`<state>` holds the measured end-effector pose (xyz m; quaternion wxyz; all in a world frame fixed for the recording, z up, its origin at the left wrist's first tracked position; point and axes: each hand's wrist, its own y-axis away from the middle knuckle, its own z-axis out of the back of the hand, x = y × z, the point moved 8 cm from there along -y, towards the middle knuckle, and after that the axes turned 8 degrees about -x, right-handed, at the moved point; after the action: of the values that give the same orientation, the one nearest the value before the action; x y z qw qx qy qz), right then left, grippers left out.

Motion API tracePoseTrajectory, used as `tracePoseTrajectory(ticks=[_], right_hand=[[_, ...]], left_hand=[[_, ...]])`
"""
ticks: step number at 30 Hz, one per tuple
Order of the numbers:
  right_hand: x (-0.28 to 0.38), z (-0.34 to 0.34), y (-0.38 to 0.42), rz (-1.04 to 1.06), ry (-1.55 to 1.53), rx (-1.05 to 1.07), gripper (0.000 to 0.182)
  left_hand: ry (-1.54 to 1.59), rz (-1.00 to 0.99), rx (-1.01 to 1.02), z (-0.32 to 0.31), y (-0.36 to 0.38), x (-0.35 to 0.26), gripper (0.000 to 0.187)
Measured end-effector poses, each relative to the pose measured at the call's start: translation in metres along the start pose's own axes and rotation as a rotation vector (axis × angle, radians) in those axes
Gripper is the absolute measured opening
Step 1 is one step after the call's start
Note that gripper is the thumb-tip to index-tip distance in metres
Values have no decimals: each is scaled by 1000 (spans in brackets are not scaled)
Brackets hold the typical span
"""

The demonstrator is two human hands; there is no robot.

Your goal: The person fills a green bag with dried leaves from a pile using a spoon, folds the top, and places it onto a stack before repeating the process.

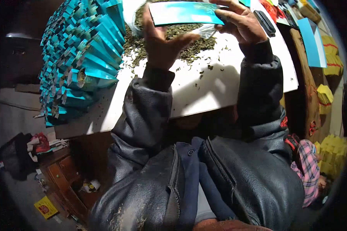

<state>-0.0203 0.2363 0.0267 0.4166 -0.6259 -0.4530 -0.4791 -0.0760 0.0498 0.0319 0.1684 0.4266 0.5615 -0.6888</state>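
A flat blue-and-white packet (185, 13) is held up lengthwise between my two hands, above the white tabletop. My right hand (241, 19) pinches its right end between thumb and fingers. At the packet's left end is my left hand (160, 42), its fingers upright against the edge and its thumb stretched out to the right below it. Behind and under the packet lies a heap of dark dried leaves (196, 50), with loose bits scattered toward me. Clear plastic (206, 30) shows among the leaves. A tall stack of blue packets (85, 57) fills the table's left side.
The white table (196, 96) has its near edge before my torso. A black oblong object (264, 23) lies at the right, near a blue-and-white sheet (311, 42). Yellow packets (333, 150) stand farther right, beside a person in a plaid garment (307, 169). Wooden drawers (61, 173) are at lower left.
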Motion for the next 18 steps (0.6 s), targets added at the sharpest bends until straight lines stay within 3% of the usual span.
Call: tracePoseTrajectory(ticks=[1,2,4,5,6,8,10,12,14,16,18], right_hand=[[0,-13,4,-68,-72,88,33],[0,-26,7,-35,-23,123,34],[-14,-47,10,-63,-55,150,33],[-24,-53,16,-206,23,207,34],[-28,-61,15,-164,37,254,37],[-33,-70,19,-210,36,276,39],[-30,-74,20,-187,-9,291,39],[-35,-69,19,-194,14,287,37],[-30,-64,17,-197,127,237,34],[-16,-55,13,-9,253,196,32],[-8,-41,10,32,220,116,29]], left_hand=[[-290,468,291,7,18,54,106],[-18,-59,-38,-2,7,-4,108],[96,-70,-22,-7,6,-16,109],[173,13,9,-8,4,-14,108],[105,-1,26,-6,5,-19,104],[268,163,2,-8,10,-21,100],[182,164,-4,-3,4,-28,95],[-728,-389,203,-17,5,-57,90],[-432,-466,22,-14,7,-64,86],[-641,-305,40,-14,10,-55,86],[-622,-250,67,-10,11,-42,87]])
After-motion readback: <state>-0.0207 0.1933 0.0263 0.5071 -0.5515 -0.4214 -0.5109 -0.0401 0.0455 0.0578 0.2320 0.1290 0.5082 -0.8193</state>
